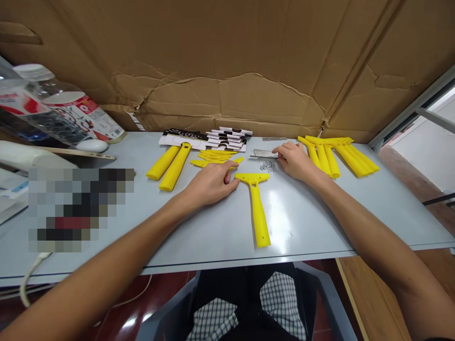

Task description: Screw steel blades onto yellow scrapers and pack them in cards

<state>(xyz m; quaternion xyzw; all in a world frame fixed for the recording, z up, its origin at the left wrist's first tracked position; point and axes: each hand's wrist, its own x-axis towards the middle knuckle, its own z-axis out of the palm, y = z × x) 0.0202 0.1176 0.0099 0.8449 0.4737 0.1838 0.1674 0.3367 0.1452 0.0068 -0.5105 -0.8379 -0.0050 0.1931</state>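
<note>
A yellow plastic scraper handle point(259, 213) lies on the table in front of me, its wide head pointing away. Just left of that head rests my left hand point(213, 182), fingers loosely bent and thumb apart from the index finger, with the thumb tip close to the head. Flat yellow strips point(216, 155) lie stacked right behind this hand, partly covered by it. My right hand point(295, 158) has its fingertips closed on the end of a stack of thin metal blades point(265, 153). Small metal screws point(268, 166) lie heaped in front of the blades.
More yellow scraper handles lie at right point(330, 158) and left point(174, 168). Printed black-and-white cards point(213, 139) are piled behind. Another metal strip point(273, 139) lies near the cardboard wall point(227, 61). Plastic bottles point(67, 113) and a white mouse point(93, 145) occupy the left side.
</note>
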